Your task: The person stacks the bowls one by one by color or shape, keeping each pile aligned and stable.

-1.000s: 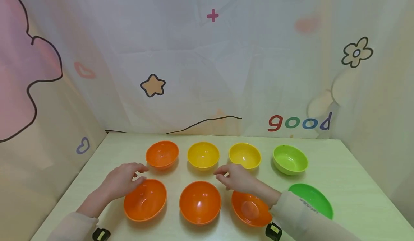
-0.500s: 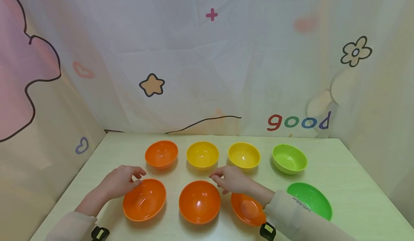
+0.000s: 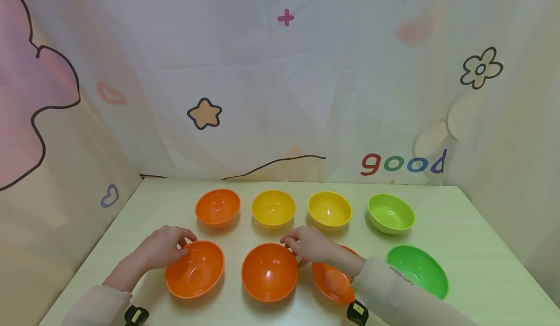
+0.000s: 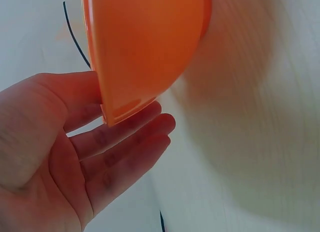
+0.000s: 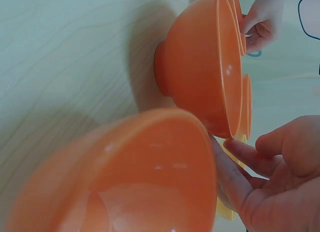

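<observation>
My left hand (image 3: pixel 164 248) is at the far-left rim of the front-left orange bowl (image 3: pixel 197 280), thumb inside the rim and fingers outside. In the left wrist view the thumb and fingers pinch this bowl (image 4: pixel 145 47) by its edge. My right hand (image 3: pixel 309 244) is at the far-right edge of the middle orange bowl (image 3: pixel 269 275). In the right wrist view its extended fingertips reach the rim of that bowl (image 5: pixel 195 62), while the thumb stays apart from it. A third orange bowl (image 3: pixel 329 282) sits partly hidden under the right forearm.
Behind, in a row, stand a smaller orange bowl (image 3: pixel 218 209), two yellow bowls (image 3: pixel 273 210) (image 3: pixel 329 211) and a light green bowl (image 3: pixel 391 214). A green bowl (image 3: pixel 417 270) is at the front right. A printed curtain (image 3: pixel 245 73) closes off the table's (image 3: pixel 477 248) back and sides.
My right hand has moved left and slightly down to the middle orange bowl's rim. My left hand has lowered slightly, its thumb now inside the front-left bowl's rim. The bowls have stayed in place.
</observation>
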`<action>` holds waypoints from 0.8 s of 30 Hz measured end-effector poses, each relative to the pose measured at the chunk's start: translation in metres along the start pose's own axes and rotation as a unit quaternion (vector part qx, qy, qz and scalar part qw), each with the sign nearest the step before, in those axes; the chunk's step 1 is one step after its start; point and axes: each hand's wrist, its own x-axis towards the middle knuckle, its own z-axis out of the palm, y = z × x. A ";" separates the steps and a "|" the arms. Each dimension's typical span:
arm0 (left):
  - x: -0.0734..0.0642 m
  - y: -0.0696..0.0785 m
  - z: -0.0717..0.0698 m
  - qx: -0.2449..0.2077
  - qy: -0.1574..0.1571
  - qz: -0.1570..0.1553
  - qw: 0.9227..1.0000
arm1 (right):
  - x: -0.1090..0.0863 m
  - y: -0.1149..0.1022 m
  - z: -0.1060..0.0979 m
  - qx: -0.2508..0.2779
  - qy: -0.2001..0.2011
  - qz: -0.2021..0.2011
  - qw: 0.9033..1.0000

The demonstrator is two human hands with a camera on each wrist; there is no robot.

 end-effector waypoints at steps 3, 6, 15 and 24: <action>0.000 0.000 0.002 0.000 0.000 0.002 1.000 | 0.000 0.000 0.002 0.001 -0.003 0.000 1.000; 0.000 0.001 0.003 0.001 0.001 0.002 1.000 | 0.000 0.001 0.003 0.000 -0.006 0.002 1.000; -0.001 0.001 0.004 -0.004 0.004 0.012 1.000 | 0.000 0.003 0.005 0.015 -0.008 0.005 1.000; 0.000 0.001 0.004 -0.007 -0.003 0.008 1.000 | 0.000 0.003 0.007 0.023 -0.008 0.022 0.999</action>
